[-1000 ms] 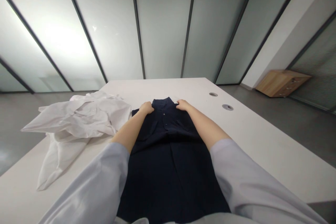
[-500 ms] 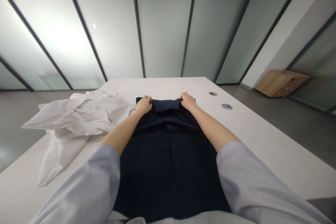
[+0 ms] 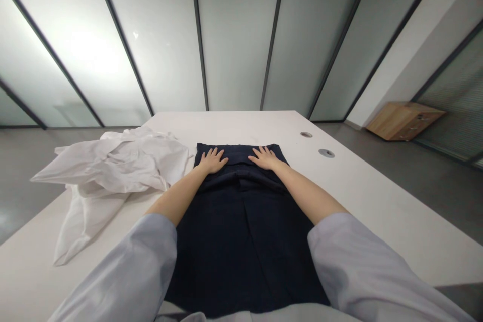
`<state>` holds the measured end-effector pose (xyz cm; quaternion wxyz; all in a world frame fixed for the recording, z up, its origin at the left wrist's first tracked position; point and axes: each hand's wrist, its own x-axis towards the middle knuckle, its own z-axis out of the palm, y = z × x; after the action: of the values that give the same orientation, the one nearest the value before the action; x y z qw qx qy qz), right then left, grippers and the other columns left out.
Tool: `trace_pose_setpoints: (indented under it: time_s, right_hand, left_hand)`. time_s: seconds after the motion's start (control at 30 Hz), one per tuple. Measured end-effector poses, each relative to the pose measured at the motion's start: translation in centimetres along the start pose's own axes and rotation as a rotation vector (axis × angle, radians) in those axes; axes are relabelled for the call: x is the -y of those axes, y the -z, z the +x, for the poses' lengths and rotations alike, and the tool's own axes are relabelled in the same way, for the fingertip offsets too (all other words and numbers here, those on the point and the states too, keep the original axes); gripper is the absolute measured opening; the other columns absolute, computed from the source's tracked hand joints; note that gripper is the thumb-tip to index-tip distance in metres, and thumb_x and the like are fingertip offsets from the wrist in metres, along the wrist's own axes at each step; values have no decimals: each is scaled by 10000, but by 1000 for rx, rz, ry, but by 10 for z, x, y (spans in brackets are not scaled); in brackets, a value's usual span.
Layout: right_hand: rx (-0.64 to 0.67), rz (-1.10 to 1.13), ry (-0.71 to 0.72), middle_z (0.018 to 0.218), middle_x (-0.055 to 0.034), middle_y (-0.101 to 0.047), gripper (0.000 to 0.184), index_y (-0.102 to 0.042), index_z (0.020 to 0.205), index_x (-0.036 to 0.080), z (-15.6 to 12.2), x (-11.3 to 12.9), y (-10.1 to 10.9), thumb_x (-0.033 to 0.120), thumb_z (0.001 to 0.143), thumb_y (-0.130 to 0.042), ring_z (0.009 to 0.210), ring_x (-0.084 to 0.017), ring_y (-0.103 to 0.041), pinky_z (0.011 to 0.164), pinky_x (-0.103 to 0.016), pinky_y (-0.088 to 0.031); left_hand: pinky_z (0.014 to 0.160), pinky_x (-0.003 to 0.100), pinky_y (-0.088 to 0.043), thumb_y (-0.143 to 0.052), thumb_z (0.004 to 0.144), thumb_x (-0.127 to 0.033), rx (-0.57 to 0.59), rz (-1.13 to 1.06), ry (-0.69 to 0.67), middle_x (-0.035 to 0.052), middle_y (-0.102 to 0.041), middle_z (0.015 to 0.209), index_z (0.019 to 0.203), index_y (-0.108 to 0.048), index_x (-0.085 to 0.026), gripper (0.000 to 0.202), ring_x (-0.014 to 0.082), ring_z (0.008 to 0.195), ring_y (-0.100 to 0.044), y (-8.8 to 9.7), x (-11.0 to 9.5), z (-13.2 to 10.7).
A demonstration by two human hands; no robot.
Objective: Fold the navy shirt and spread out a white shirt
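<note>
Beneath your left hand [image 3: 214, 161] and right hand [image 3: 265, 157] spreads the pale surface [image 3: 385, 221], smooth enough that cloth may slide on it. The dark navy garment [image 3: 245, 241] lies on it, running from just beyond both hands back toward your body. It looks like light, soft woven cloth, so expect it to drape and crease readily, with little stiffness and nothing fragile about it. Near your left hand, on its outer side, the white cloth heap [image 3: 128, 161] seems thinner and limper. Both hands rest flat on the garment with the digits fanned wide, gripping nothing. Just on your side of them, a crosswise ridge [image 3: 241, 177] looks loose and bunched, a poor hold. Just beyond them, the straight far edge [image 3: 237, 147] seems the better one, pinched near both corners through every layer
</note>
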<state>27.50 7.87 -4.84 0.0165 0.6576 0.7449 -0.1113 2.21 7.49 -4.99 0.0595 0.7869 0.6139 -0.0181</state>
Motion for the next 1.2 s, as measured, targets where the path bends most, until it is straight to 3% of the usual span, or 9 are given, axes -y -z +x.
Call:
trace_pose_setpoints:
  time_s: [0.13, 0.3, 0.5, 0.67, 0.77, 0.83, 1.03, 1.2]
  right_hand:
    - [-33, -13, 24, 1607, -101, -116, 788, -206, 1534, 234, 9, -5, -5, 698, 899, -153, 1463, -318, -75, 1151, -499, -93]
    - [-74, -43, 22, 1594, -126, -164, 765, -236, 1524, 206, 14, -2, -2, 667, 917, -180, 1455, -321, -119, 1148, -490, -104]
    - [-63, 38, -63, 1587, -158, -167, 824, -228, 1526, 203, -3, 14, 4, 718, 883, -248, 1437, -390, -132, 1126, -554, -106]
    - [78, 146, -146, 1603, -126, -112, 875, -178, 1538, 276, -7, 27, -2, 793, 834, -226, 1435, -428, -80, 1093, -642, -77]
    - [65, 131, -158, 1611, -114, -70, 840, -166, 1539, 286, 1, 28, -4, 766, 852, -233, 1443, -414, -31, 1097, -640, -32]
    - [47, 114, -152, 1612, -107, -69, 811, -158, 1541, 286, 9, 25, -4, 736, 871, -239, 1447, -399, -30, 1107, -620, -30]
    - [-19, 49, -75, 1607, -110, -109, 730, -172, 1537, 286, 28, 13, -1, 657, 915, -265, 1449, -377, -79, 1125, -565, -75]
    - [-82, 25, -34, 1593, -121, -168, 723, -180, 1536, 242, 30, 13, 5, 613, 923, -278, 1443, -369, -127, 1131, -531, -99]
  left_hand:
    - [1125, 555, -209, -171, 909, -631, -84, -21, 71, 119, -199, 1589, 1520, -236, -235, 731, 329, 1446, -189, 1, -12, -10]
    - [1058, 675, -225, -175, 887, -669, 16, -63, 128, 108, -218, 1585, 1522, -220, -308, 731, 400, 1424, -207, 2, -34, -20]
    - [1057, 708, -157, -213, 886, -665, -16, -41, 147, 113, -174, 1594, 1523, -221, -303, 733, 425, 1433, -148, -1, -30, -3]
    - [1101, 616, -184, -220, 905, -637, -74, -28, 70, 129, -217, 1582, 1523, -231, -263, 722, 381, 1434, -190, -2, -20, 11]
    - [1131, 525, -197, -236, 922, -586, -191, 3, 33, 157, -273, 1557, 1507, -278, -194, 705, 338, 1422, -244, 0, -19, 7]
    - [1128, 532, -203, -247, 925, -563, -236, 11, 58, 164, -295, 1546, 1494, -308, -182, 688, 337, 1414, -260, 2, -22, 1]
    - [1047, 700, -201, -243, 858, -690, 2, -53, 203, 145, -229, 1575, 1498, -307, -257, 775, 434, 1414, -199, 3, -37, -8]
    - [1062, 710, -136, -203, 830, -737, -5, -50, 225, 124, -153, 1598, 1521, -243, -269, 835, 438, 1436, -108, -4, -35, 3]
